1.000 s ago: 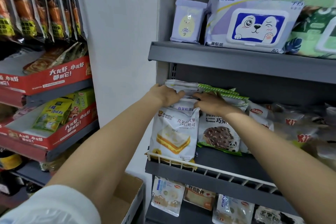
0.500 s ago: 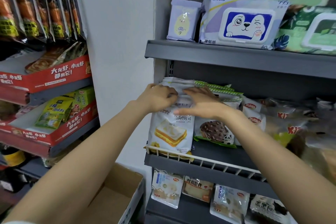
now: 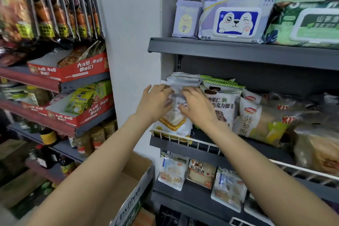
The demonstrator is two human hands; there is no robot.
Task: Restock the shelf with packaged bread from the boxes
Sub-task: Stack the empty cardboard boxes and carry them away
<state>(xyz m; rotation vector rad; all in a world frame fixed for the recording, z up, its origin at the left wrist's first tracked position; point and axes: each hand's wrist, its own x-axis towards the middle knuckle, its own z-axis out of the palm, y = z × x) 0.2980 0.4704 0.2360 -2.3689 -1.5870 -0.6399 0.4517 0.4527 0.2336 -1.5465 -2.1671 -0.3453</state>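
The grip is shared by two hands on one white bread packet (image 3: 174, 121), which is stood upright at the left end of the middle shelf (image 3: 207, 149), behind its white wire rail (image 3: 200, 142). The left hand (image 3: 156, 102) is laid against the packet's upper left face, fingers bent over its top edge. The right hand (image 3: 197, 105) is pressed on the upper right face with fingers nearly straight, so its grip is seen as flat contact more than a pinch. More white packets (image 3: 183, 80) are stacked just behind, their tops seen above the hands. A chocolate bread packet (image 3: 222, 106) is stood just beside it on the right, and further bread bags (image 3: 264, 121) are laid beyond that. An open cardboard box (image 3: 132, 185) is seen below the left forearm. Wet-wipe packs (image 3: 236, 20) are kept on the shelf above, and smaller bread packets (image 3: 173, 170) on the shelf below.
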